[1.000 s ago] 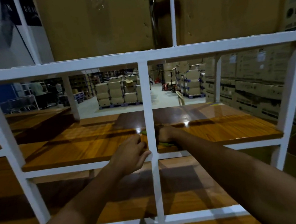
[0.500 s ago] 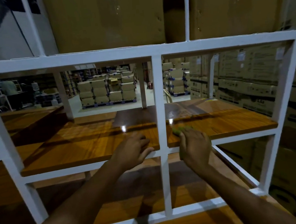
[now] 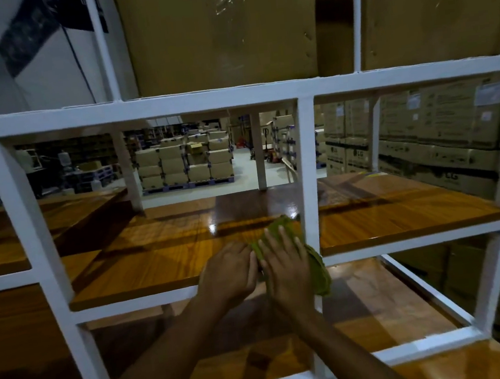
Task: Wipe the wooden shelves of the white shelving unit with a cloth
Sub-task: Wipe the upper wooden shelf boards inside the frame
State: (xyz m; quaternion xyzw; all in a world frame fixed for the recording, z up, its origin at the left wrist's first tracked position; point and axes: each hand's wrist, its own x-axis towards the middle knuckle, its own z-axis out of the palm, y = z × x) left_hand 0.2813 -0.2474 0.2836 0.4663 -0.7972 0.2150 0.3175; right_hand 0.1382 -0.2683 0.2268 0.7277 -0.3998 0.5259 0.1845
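On the middle wooden shelf (image 3: pixel 145 262) of the white shelving unit (image 3: pixel 172 103), at its front edge, the left hand (image 3: pixel 228 272) bends its fingers toward the left edge of the green cloth (image 3: pixel 319 271); whether it pinches the cloth I cannot tell. The cloth overhangs the front edge, just left of the central upright (image 3: pixel 309 167). The right hand (image 3: pixel 286 269) presses it down with straight fingers. A good wipe likely needs a flat palm, overlapping strokes from back edge to front, and a reach round the upright.
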